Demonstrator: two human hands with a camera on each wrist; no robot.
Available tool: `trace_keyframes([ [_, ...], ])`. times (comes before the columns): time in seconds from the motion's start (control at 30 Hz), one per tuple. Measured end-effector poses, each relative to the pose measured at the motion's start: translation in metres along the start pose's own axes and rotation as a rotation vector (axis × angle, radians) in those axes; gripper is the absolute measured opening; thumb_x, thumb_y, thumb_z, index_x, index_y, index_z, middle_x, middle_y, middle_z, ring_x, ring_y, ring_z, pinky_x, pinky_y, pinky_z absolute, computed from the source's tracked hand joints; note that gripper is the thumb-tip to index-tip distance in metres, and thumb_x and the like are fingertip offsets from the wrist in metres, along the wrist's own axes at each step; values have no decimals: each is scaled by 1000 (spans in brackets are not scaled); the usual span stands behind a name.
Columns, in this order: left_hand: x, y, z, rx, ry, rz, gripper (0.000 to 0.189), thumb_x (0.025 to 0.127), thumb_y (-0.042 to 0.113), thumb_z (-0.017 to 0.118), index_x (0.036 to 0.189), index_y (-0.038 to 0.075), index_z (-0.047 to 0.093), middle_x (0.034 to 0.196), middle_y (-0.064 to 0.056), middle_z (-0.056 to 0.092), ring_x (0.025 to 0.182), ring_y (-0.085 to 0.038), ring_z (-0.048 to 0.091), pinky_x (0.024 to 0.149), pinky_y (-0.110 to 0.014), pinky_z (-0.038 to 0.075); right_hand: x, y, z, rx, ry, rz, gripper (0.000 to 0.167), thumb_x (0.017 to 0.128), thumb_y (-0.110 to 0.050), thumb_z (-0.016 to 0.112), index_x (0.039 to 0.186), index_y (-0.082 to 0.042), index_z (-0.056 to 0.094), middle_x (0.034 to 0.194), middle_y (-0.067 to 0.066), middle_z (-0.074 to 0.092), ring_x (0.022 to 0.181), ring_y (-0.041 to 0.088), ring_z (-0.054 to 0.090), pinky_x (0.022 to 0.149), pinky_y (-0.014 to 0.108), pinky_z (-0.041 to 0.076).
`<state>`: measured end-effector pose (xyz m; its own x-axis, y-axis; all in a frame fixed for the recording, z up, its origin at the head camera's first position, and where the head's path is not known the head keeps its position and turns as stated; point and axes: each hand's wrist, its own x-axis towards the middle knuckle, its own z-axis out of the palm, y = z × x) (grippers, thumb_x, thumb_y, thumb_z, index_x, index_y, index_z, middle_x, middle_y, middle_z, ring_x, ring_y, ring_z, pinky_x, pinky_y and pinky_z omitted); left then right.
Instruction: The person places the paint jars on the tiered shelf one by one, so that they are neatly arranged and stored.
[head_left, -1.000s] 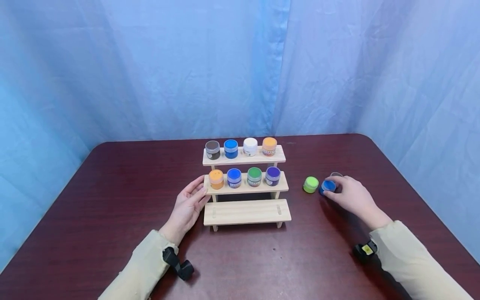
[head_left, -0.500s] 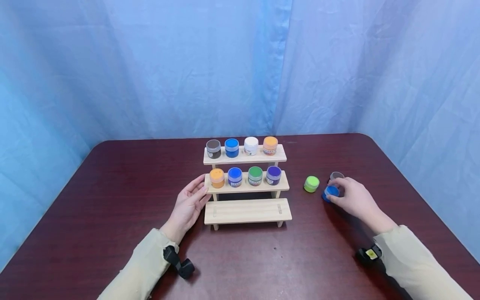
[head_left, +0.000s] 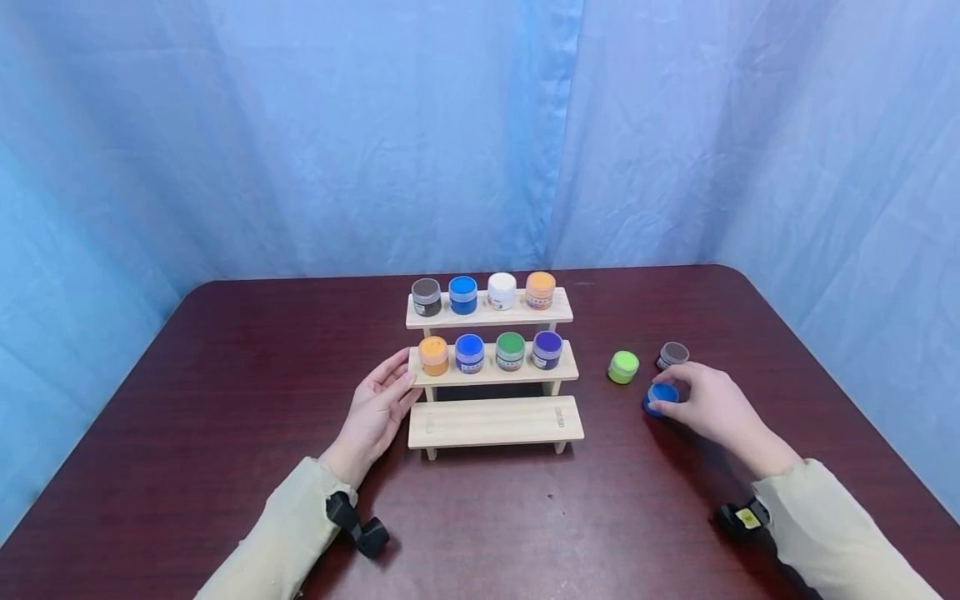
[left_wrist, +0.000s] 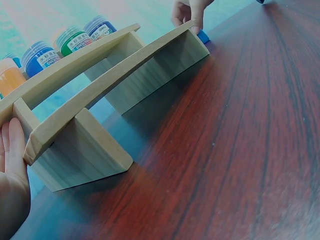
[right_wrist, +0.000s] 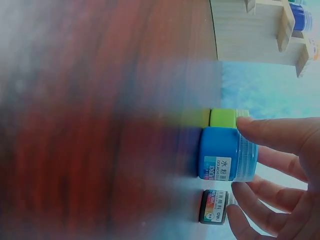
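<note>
My right hand (head_left: 708, 404) pinches a blue paint jar (right_wrist: 220, 155) by its clear lid, thumb on one side and fingers on the other. The jar (head_left: 663, 398) is upright, close over the tabletop. Just behind it stand a lime green paint jar (head_left: 623, 367) and a dark brown paint jar (head_left: 672, 355). At the left end of a three-tier wooden stand (head_left: 495, 423), my left hand (head_left: 375, 408) touches the middle shelf. Its fingers (left_wrist: 15, 145) look straight against the stand's side in the left wrist view.
Brown, blue, white and light orange jars (head_left: 540, 291) line the top shelf. Orange, blue, green and purple jars (head_left: 547, 351) line the middle one. The dark red table (head_left: 247, 400) ends at blue curtains (head_left: 375, 142). A black wrist camera (head_left: 358, 525) hangs from the left sleeve.
My right hand has drawn the blue jar slightly toward me, away from the dark brown jar, which now shows fully. The left hand stays at the stand.
</note>
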<state>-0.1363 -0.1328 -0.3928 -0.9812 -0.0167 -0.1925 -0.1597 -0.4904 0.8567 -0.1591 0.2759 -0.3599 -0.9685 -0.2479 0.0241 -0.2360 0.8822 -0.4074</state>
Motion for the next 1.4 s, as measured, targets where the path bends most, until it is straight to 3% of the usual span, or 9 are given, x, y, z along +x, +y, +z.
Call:
trace_keyframes([
  [0.4, 1, -1, 0, -27, -6, -4, 51, 96, -7, 41, 145, -1, 29, 99, 2, 52, 85, -2, 60, 78, -15, 53, -8, -9, 1, 7, 42, -58, 31, 77, -14, 76, 103, -1, 67, 96, 14, 65, 80, 23, 59, 66, 39, 54],
  [0.6, 1, 0, 0, -9, -12, -2, 51, 97, -6, 42, 145, -1, 29, 100, 2, 52, 86, -1, 60, 79, -15, 53, -15, -20, 5, 53, 185, -154, 31, 71, -6, 78, 100, -3, 69, 98, 13, 64, 78, 23, 62, 66, 30, 55],
  [0.83, 0, 1, 0, -12, -13, -6, 51, 97, -6, 42, 146, -2, 28, 98, 3, 53, 85, -1, 60, 79, -14, 52, -20, -42, 10, 143, 345, -287, 33, 66, 1, 80, 97, -6, 70, 97, 3, 63, 80, 6, 57, 72, 1, 44],
  [0.97, -2, 1, -1, -7, -8, -13, 51, 97, -6, 42, 146, -2, 28, 98, 3, 52, 85, -1, 60, 78, -14, 52, -21, -58, 13, 188, 411, -394, 36, 62, 4, 80, 95, -8, 71, 98, 1, 63, 83, 3, 54, 73, 2, 44],
  [1.13, -3, 0, -2, 1, -19, -6, 51, 97, -7, 41, 146, -3, 27, 100, 3, 52, 87, -1, 60, 79, -14, 52, -20, -81, 21, 239, 425, -514, 38, 60, 3, 81, 95, -9, 71, 98, 0, 63, 89, 8, 54, 76, 5, 46],
  [1.4, 0, 0, -1, 4, -18, 8, 51, 97, -6, 41, 146, -3, 27, 100, 3, 52, 87, -1, 60, 80, -14, 52, -8, -113, 31, 321, 374, -654, 38, 62, 1, 81, 97, -9, 71, 99, 2, 63, 90, 14, 55, 81, 9, 45],
])
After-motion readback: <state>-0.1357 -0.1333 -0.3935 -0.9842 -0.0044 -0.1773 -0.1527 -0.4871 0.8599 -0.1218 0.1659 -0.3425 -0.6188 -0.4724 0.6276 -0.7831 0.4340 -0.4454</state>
